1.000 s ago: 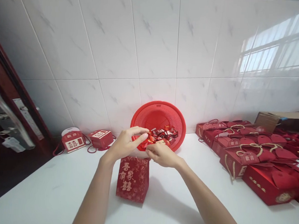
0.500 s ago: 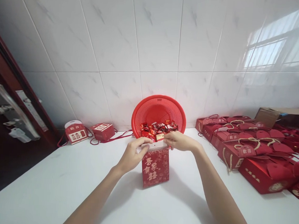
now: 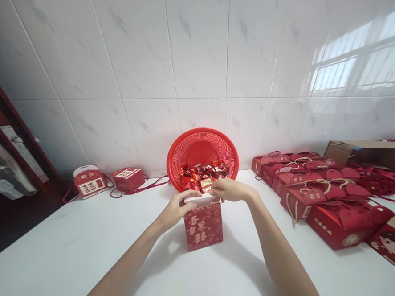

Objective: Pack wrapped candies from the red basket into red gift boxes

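A red box (image 3: 203, 226) with gold characters stands upright on the white table, its top edge showing white. My left hand (image 3: 180, 206) grips the box's upper left edge between thumb and fingers. At the upper right edge, my right hand (image 3: 228, 190) is closed on the rim, its fingertips partly hidden. Just behind the box, a red plastic basket (image 3: 201, 141) leans tilted against the wall with wrapped candies (image 3: 206, 171) in its lower part.
Two small red boxes (image 3: 90, 184) (image 3: 127, 179) with cords sit at the left. Rows of red gift boxes (image 3: 343, 224) fill the right side, near an open cardboard box (image 3: 378, 152). A door (image 3: 0, 198) stands at far left.
The view has shifted slightly right. My right hand has moved a little inward and down along the rim, and the box's top opening shows more. My left hand keeps its hold.
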### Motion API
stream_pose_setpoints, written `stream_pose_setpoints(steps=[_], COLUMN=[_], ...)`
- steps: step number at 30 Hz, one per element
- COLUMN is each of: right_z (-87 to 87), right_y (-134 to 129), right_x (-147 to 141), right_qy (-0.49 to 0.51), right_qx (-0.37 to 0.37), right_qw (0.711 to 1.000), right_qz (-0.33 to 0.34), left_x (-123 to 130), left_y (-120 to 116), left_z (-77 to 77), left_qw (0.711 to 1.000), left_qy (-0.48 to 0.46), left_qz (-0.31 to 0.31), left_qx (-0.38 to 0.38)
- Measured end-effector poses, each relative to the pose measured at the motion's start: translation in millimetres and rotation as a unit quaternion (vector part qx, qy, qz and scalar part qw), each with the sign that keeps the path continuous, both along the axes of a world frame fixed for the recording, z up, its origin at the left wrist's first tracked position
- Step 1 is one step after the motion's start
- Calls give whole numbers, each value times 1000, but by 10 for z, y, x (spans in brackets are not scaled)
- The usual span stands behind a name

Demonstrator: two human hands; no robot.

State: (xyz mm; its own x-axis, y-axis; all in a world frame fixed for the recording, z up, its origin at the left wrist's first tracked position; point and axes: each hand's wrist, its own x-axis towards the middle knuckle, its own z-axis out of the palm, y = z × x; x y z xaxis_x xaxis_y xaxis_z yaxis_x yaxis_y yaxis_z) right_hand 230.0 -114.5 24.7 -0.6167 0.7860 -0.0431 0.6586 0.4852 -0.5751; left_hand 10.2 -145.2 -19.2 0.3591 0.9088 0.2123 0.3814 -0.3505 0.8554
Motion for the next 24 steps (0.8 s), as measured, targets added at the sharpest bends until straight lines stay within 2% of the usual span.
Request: stream_pose_setpoints(steps=[6,9,11,12,14,17,19,22,24], right_z=[18,19,-5,-25,-78,-173,-234,-320,-381], right_y=[29,67,114,144,208,301,349,407,455], right_x=[100,182,239,265,308,346,360,377,384], right_qy=[18,46,45,41,30,30,40,65,88], right_qx=[22,56,72,79,84,75,66,54,50], right_qw=[1000,997,995,993,991,988,988,989,988], right_qz=[2,-36,-60,-73,-102,-131,-133,-122,-116], left_x=[-86,-146,-181,-198,-234,-300,-355,-437,-478], left_y=[5,24,94,152,303,542,652,730,758], left_z=[3,37,28,1,-109,-402,-627,-881,-958], left_qw=[995,981,969,967,970,963,948,945,947], left_qy=[-48,-124,-193,-218,-238,-215,-188,-120,-97], left_qz=[-55,-116,-124,-104,-19,151,234,282,287], left_qx=[-71,-92,-92,-83,-41,61,109,117,107])
